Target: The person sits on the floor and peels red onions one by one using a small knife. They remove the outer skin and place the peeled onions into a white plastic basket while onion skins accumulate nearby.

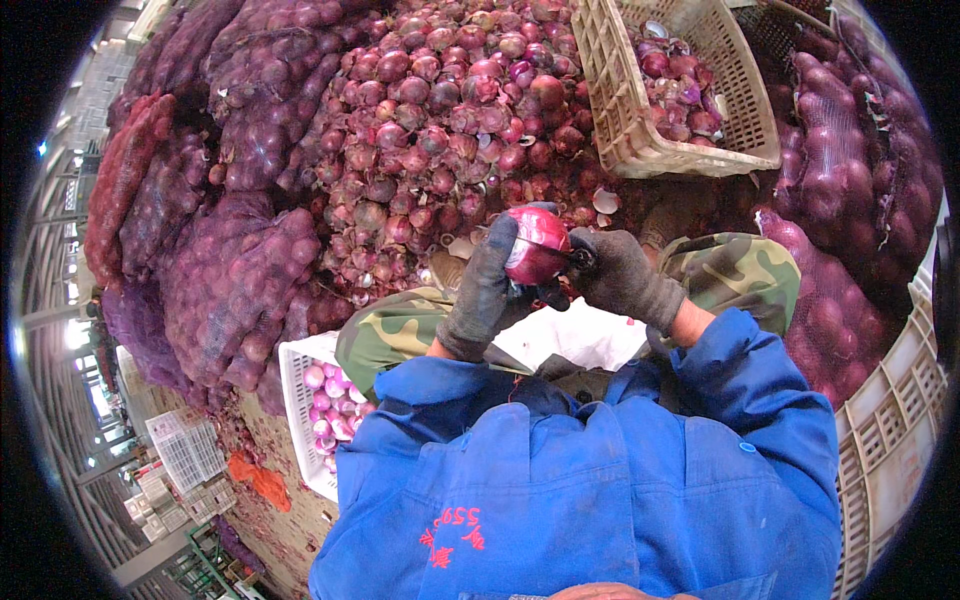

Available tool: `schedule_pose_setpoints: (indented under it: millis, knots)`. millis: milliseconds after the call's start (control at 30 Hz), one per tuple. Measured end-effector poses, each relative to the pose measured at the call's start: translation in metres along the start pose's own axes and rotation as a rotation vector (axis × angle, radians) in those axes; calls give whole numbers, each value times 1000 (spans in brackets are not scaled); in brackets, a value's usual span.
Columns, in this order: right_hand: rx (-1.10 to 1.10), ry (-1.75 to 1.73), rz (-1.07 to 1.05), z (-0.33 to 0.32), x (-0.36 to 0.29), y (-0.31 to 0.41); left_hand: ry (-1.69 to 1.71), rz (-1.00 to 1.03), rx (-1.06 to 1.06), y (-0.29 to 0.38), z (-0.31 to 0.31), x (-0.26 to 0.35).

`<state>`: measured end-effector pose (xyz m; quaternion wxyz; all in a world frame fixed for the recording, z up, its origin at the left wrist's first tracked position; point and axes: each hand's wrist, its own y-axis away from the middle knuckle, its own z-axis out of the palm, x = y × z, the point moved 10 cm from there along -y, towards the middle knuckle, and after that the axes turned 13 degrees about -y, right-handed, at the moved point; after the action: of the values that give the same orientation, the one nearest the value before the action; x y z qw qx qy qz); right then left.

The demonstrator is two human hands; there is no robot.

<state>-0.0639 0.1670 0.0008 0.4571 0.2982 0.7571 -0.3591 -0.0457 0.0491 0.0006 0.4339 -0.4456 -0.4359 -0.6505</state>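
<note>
My left hand (484,289), in a dark grey work glove, grips a red onion (534,262) from its left side. The onion's skin is glossy purple-red, with a paler patch on the left and a dark line across its middle. My right hand (626,277), gloved too, is closed against the onion's right side. A small dark tool (581,259), perhaps a knife, shows in that fist; most of it is hidden. Beneath both hands, between my knees, lies a white surface (574,334). Past the hands rises a large heap of unpeeled red onions (442,112).
A beige plastic crate (616,124) holding onions and skins sits tilted at the upper right. Peeled onions fill a white crate (300,420) by my left knee. Full mesh sacks (232,262) crowd the left, with more mesh sacks (832,300) at right. An orange cloth (259,480) lies on the floor.
</note>
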Motion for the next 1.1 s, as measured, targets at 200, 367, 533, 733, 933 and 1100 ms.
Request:
schedule_pose_setpoints:
  millis: [200, 367, 533, 733, 933, 1100]
  knots:
    - [-112, -456, 196, 18, 5, -1, 366, -208, -50, 2, 5, -23]
    - [-243, -689, 623, 37, 18, 15, 158, -182, -46, 3, -7, -18]
    - [-290, -720, 654, 31, 18, 15, 44, -65, -31, 1, -8, -4]
    - [-332, -718, 710, 26, 28, 19, -732, 548, 29, 11, -17, 38]
    - [-307, -657, 716, 17, 41, 21, -939, 383, -72, 6, -24, 5]
    - [-212, -667, 751, 1, 47, 14, -97, -256, -140, 14, -12, -39]
